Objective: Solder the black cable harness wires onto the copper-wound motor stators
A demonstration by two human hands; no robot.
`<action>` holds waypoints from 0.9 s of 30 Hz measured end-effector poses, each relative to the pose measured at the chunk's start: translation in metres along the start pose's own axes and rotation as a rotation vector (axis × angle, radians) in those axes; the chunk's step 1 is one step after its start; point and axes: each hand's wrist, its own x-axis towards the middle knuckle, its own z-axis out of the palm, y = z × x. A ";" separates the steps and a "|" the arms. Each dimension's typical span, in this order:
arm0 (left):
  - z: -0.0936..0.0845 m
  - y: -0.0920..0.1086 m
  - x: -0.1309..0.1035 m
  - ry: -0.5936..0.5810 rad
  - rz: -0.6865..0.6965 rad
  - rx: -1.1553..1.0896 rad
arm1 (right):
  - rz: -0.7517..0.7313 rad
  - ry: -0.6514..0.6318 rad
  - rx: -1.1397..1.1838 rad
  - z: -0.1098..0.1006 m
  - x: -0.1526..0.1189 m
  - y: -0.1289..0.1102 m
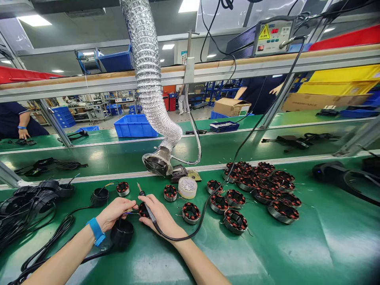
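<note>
My right hand (160,217) holds a soldering iron (151,213) with its tip pointing up and away. The fingers of that hand also rest around a motor stator (143,210) with dark red windings, partly hidden behind them. My left hand (117,211), with a blue strap at the wrist, is closed in a pinch on thin coloured wires (128,213) beside the stator. Just under this hand stands a black cylindrical housing (122,234) with a thick cable. Nearby are loose stators (190,213) and a round pale tin with a silvery top (187,187).
A fume hose (148,71) hangs above, its round fan intake (157,160) near the bench. Several stators (267,184) cluster at right. Black housings and cables (32,200) lie at left. The iron's cord leads toward a control unit (271,37) on the shelf. Other people stand beyond.
</note>
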 end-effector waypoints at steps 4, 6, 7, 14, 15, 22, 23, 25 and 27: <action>-0.008 0.001 -0.005 -0.126 -0.039 -0.056 | 0.006 -0.003 0.007 -0.001 0.000 0.000; -0.010 0.001 -0.007 -0.184 -0.047 -0.055 | 0.005 0.002 0.012 -0.002 -0.001 0.000; -0.010 0.001 -0.008 -0.202 -0.051 -0.056 | 0.005 0.004 0.011 -0.003 -0.001 0.000; -0.010 -0.002 -0.009 -0.196 -0.041 -0.043 | 0.005 0.010 0.012 -0.003 -0.001 0.000; -0.011 -0.002 -0.009 -0.205 -0.029 -0.016 | 0.002 0.014 0.013 -0.003 -0.001 0.001; -0.008 -0.003 -0.009 -0.230 -0.005 0.099 | -0.005 0.039 0.031 -0.001 -0.002 0.003; -0.006 -0.004 -0.008 -0.225 -0.010 0.092 | -0.006 0.039 0.029 0.000 -0.002 0.003; -0.004 -0.007 -0.007 -0.218 -0.019 0.086 | -0.005 0.039 0.025 0.000 -0.002 0.003; -0.003 -0.009 -0.006 -0.211 -0.015 0.086 | -0.007 0.037 0.022 0.000 -0.002 0.003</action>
